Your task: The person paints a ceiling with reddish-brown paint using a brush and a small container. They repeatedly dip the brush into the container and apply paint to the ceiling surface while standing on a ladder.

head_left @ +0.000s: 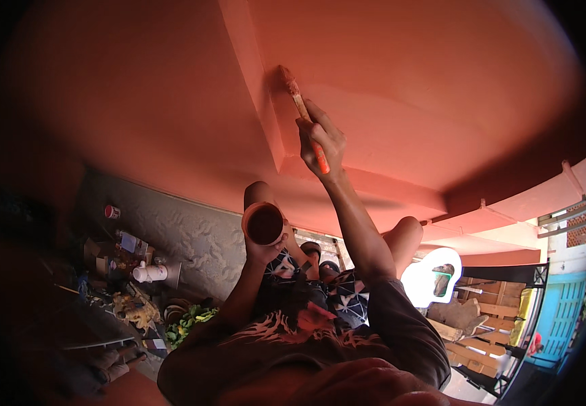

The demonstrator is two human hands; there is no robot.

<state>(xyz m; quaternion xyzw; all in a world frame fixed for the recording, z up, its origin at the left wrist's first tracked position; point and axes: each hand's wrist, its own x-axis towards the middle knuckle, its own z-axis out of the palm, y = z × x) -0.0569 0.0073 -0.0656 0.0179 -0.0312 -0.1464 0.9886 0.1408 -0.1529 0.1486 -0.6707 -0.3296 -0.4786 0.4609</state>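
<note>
My right hand (325, 141) is raised in front of me, its fingers closed round the handle of a paintbrush (300, 105). The bristles, coated in reddish paint, meet the orange-red wall (388, 88) beside a raised vertical band (256, 88). Lower and to the left, over my thigh, my left hand (266, 249) grips a round cup (264, 223). Its open top faces up and its inside is dark reddish brown. Most of the left fingers are hidden behind the cup.
A ledge (401, 188) juts along the wall's lower part. Far below on the left, the grey ground (195, 233) carries a white bucket (151, 273), a cardboard box (97, 257) and leafy plants (188, 323). Wooden planks (499, 318) and a turquoise gate (562, 318) are at right.
</note>
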